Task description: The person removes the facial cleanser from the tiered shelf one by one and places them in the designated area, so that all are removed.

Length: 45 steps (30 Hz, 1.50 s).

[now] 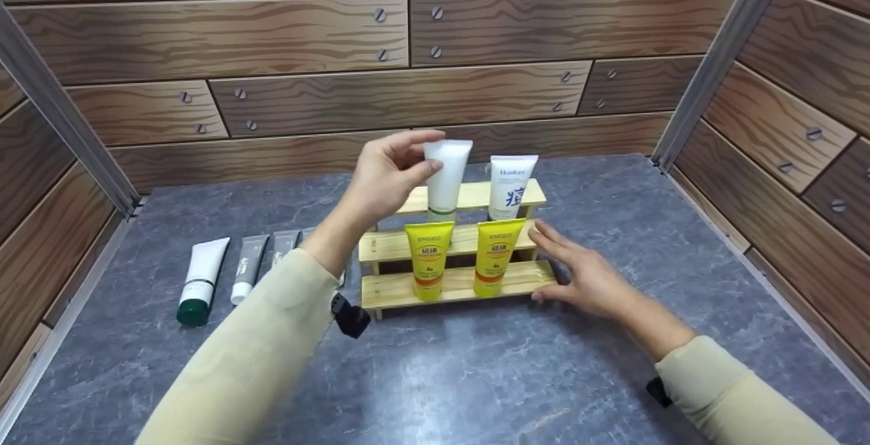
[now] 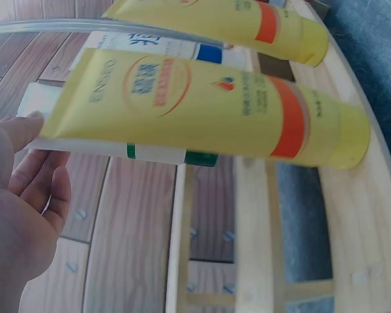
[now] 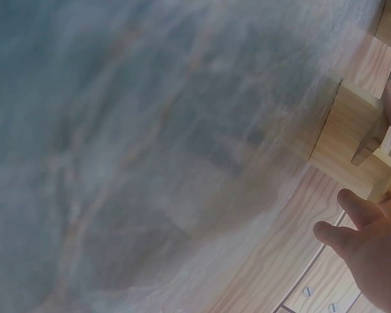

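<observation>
In the head view, the left grip (image 1: 385,176) pinches the white tube (image 1: 447,180) at upper centre, beside the wooden rack (image 1: 389,289). The right grip (image 1: 588,278), fingers spread, touches the rack's right end. Two yellow tubes (image 1: 428,265) stand on the lowest tier.

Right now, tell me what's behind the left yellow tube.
In the head view, a white tube, pinched by the left hand, and the middle shelf; the shelf stretch directly behind is covered.

Grey tbl (image 1: 489,377): wood rack (image 1: 389,290), tubes (image 1: 204,265) to L
</observation>
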### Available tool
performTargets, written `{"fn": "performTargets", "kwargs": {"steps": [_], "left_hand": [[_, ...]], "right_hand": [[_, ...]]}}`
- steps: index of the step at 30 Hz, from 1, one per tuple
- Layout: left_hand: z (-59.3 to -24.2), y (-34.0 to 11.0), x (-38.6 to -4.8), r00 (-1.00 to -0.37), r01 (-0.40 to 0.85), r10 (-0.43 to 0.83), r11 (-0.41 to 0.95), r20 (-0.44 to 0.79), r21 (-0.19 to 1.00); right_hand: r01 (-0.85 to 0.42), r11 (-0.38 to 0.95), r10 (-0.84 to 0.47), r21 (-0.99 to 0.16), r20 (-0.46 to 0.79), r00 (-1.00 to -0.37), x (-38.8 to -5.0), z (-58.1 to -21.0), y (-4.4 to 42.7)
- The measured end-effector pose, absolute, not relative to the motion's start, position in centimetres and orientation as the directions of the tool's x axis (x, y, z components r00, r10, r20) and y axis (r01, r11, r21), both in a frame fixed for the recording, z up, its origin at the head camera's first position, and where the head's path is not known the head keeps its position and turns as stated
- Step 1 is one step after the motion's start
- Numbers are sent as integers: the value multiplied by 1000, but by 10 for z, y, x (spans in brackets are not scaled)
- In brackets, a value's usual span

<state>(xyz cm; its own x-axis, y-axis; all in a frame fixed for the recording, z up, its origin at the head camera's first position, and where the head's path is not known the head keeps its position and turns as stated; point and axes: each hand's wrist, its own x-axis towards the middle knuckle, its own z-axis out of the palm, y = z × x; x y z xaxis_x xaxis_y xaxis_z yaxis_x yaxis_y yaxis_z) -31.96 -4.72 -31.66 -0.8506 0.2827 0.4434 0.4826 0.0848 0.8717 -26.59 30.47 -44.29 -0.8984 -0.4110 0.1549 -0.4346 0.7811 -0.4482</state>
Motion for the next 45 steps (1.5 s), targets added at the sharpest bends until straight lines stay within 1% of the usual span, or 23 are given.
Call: {"fn": "performTargets", "kwargs": {"steps": [9, 13, 20, 22, 27, 33, 39, 45], "left_hand": [[-295, -77, -313, -848, 519, 205, 128, 489, 845], [-286, -92, -311, -851, 522, 173, 157, 496, 839], [-277, -120, -303, -860, 509, 124, 169, 494, 844], [-276, -129, -301, -856, 517, 113, 195, 504, 834], [-278, -152, -297, -841, 537, 90, 268, 534, 800], [-287, -177, -288, -846, 522, 64, 304, 529, 797], [-299, -195, -279, -873, 465, 42, 368, 485, 805], [-312, -204, -273, -902, 413, 58, 412, 429, 812]], "right_hand": [[-470, 770, -427, -432, 198, -882, -266, -443, 307], [-468, 771, -427, -432, 195, -883, -266, -443, 307], [-462, 774, -423, -433, 190, -886, -267, -444, 307], [-463, 773, -423, -433, 193, -885, -267, -444, 307], [-458, 774, -420, -437, 186, -888, -266, -444, 306], [-447, 778, -416, -442, 172, -893, -267, -442, 306], [-469, 774, -431, -425, 190, -882, -267, -443, 306], [-469, 771, -430, -432, 191, -883, -268, -444, 306]]}}
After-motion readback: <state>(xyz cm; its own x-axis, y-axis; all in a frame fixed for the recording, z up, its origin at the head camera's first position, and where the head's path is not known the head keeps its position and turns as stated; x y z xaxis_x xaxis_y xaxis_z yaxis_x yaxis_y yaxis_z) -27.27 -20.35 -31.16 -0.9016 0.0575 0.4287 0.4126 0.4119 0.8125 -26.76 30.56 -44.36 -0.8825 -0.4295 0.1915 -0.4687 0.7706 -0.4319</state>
